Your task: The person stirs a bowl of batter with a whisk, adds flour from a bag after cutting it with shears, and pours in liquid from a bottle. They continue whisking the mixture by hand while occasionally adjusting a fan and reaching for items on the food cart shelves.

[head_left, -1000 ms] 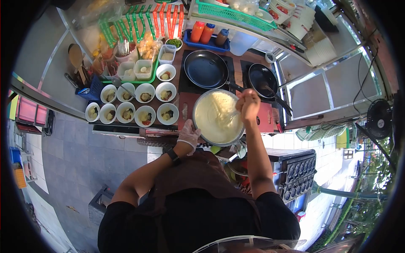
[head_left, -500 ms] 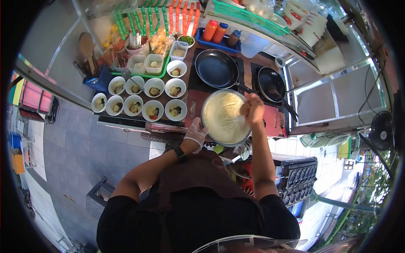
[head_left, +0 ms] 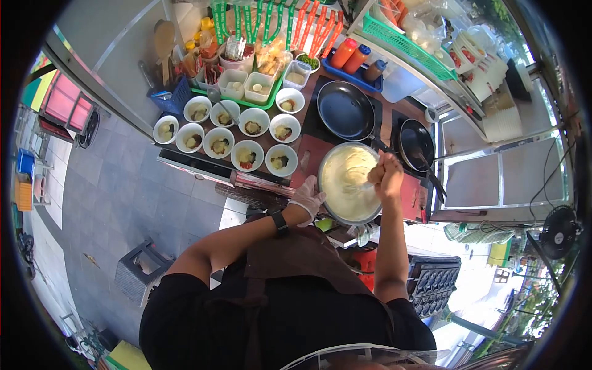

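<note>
Head view: the gloved left hand (head_left: 307,200) had its fingers at the left side of a round mixing bowl (head_left: 356,222); whether they clamped its rim could not be told. The bare right hand (head_left: 387,176), fingers curled together in a fist, hung over pale batter (head_left: 345,192), with anything inside its grip too blurred to name. The bowl stood at the near edge of a red cutting board (head_left: 314,152). Beyond lay a large frying pan (head_left: 346,110) and a smaller one; leftward, white bowls (head_left: 289,173) of toppings stood in rows.
</note>
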### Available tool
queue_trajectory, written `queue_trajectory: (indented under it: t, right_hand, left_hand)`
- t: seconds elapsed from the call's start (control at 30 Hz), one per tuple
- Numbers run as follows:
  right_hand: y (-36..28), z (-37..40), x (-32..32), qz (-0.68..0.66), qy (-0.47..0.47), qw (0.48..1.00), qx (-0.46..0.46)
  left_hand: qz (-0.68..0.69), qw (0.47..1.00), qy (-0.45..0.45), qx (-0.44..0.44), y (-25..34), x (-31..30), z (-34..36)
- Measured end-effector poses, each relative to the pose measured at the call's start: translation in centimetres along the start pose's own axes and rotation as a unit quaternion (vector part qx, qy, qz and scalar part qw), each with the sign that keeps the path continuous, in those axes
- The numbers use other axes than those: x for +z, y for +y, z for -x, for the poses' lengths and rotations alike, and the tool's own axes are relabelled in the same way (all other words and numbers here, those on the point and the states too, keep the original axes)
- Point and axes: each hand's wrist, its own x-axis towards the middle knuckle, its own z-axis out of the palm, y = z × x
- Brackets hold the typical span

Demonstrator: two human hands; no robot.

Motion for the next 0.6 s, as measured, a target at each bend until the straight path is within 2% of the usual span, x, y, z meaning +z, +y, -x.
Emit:
queue_trajectory:
  t: [0.03,0.07,0.13,0.17,0.2,0.27,0.3,0.37,0.4,0.43,0.47,0.5,0.53,0.6]
  right_hand:
    - [-0.9,-0.4,0.0,0.064,0.040,0.995,-0.060]
    - [-1.9,-0.6,0.1,0.128,0.084,0.981,-0.118]
    - [-0.4,-1.4,0.5,0.066,0.148,0.965,-0.208]
    - [1.9,-2.3,-0.5,-0.018,0.137,0.982,-0.131]
    - [2.4,-1.5,-2.0,-0.047,-0.035,0.998,0.031]
    - [0.2,-1.7,-2.2,0.070,0.015,0.997,0.013]
    - [-0.9,-1.4,-1.9,0.067,0.023,0.997,0.011]
    - [-2.5,-0.6,0.3,0.099,0.105,0.970,-0.198]
    - [-1.2,-0.5,0.8,0.060,0.127,0.967,-0.213]
    - [0.3,-0.3,0.4,0.012,0.051,0.995,-0.089]
    - [1.8,-0.3,-0.7,-0.039,-0.025,0.998,0.036]
    - [1.3,-1.2,-3.0,0.020,-0.018,0.998,0.054]
    - [-1.1,-0.7,-1.5,0.105,0.055,0.993,0.025]
    - [-2.7,-0.2,-0.5,0.170,0.134,0.963,-0.162]
  left_hand:
    - [-0.052,0.999,-0.014,-0.010,1.3,-0.5,0.4]
    - [-0.051,0.998,-0.023,-0.011,0.2,-0.3,-0.1]
    - [0.037,0.996,0.007,0.086,-3.1,0.8,-0.9]
    - [-0.043,0.998,0.006,0.034,-0.5,0.2,0.0]
    - [0.007,0.999,0.004,0.050,-2.0,0.4,-0.6]
    - [0.037,0.999,-0.016,0.017,-3.4,0.3,-1.1]
    - [0.034,0.999,-0.024,0.015,-3.7,0.4,-1.2]
    - [0.062,0.998,-0.004,-0.026,-3.6,0.6,-1.2]
    - [0.061,0.998,-0.009,-0.027,-4.9,0.6,-1.7]
    - [0.030,0.999,-0.014,0.012,-7.2,0.5,-2.6]
    - [-0.003,0.998,-0.020,0.052,-7.0,0.5,-2.8]
    - [-0.011,0.999,-0.034,0.036,-6.9,0.3,-2.5]
    - [-0.013,0.999,-0.036,0.038,-7.1,0.3,-2.8]
    - [-0.101,0.990,-0.026,0.091,-8.0,0.0,-3.0]
